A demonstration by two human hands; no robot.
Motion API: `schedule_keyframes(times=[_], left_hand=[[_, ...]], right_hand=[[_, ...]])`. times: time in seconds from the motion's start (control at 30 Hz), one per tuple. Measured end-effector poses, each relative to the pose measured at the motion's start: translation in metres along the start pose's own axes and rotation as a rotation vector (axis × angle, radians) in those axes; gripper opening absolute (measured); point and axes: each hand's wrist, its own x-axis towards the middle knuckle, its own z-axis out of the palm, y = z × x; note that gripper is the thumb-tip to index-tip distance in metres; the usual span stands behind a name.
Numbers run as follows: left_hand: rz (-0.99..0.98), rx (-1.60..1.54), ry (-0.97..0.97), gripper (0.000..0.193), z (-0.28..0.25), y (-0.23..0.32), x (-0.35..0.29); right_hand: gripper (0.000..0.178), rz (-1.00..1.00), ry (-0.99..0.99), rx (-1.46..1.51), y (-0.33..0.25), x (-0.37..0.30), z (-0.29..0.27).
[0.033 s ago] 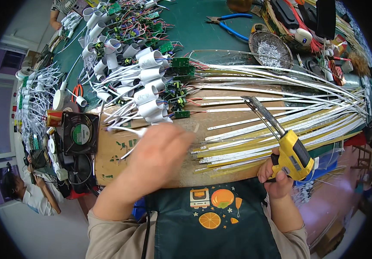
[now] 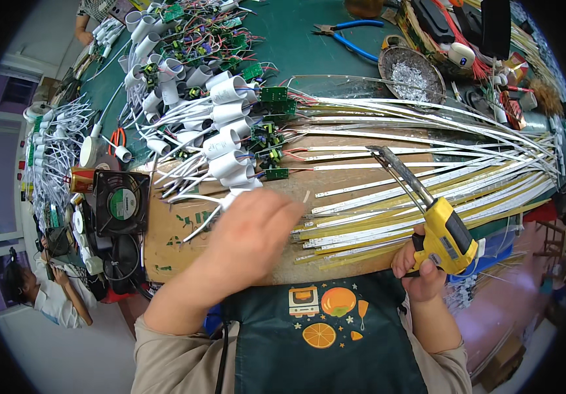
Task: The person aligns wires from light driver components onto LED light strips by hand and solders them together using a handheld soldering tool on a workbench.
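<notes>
My left hand [image 2: 253, 230] is over the middle of the work board, slightly blurred, with curled fingers. A white cable [image 2: 201, 224] and a white tube [image 2: 245, 184] lie right against it; what its fingers grip is hidden. A small pale piece [image 2: 306, 196] shows just past the fingertips. My right hand [image 2: 420, 272] is wrapped around a yellow and black soldering gun [image 2: 450, 240], whose tip points up and away over the LED strips [image 2: 361, 226]. Beyond my left hand, white tubes with green circuit boards [image 2: 276, 174] are wired to white strips.
A black fan [image 2: 122, 203] stands at the left edge of the cardboard [image 2: 171, 253]. Far off are blue-handled pliers [image 2: 355, 26] and a round dish [image 2: 435, 82] with silvery bits. Tubes and boards [image 2: 171, 65] are heaped at far left. Another person [image 2: 60, 295] sits at left.
My left hand has shifted slightly to the right, and the white cable and the pale piece beside it have moved too. The right hand and soldering gun stay in place.
</notes>
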Motion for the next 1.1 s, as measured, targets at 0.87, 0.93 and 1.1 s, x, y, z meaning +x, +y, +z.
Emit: schedule_keyframes(times=[0.87,0.93,1.1], left_hand=[[-0.038,-0.136,-0.015,0.019,0.033,-0.023,0.012],[-0.046,-0.104,-0.052,0.018,0.033,-0.022,0.014],[-0.071,0.020,-0.198,0.015,0.027,-0.017,0.016]], right_hand=[[0.072,0.034,0.057,-0.078,-0.003,0.007,0.006],[0.072,0.031,0.060,-0.084,-0.003,0.007,0.006],[0.072,0.032,0.062,-0.093,-0.005,0.007,0.007]])
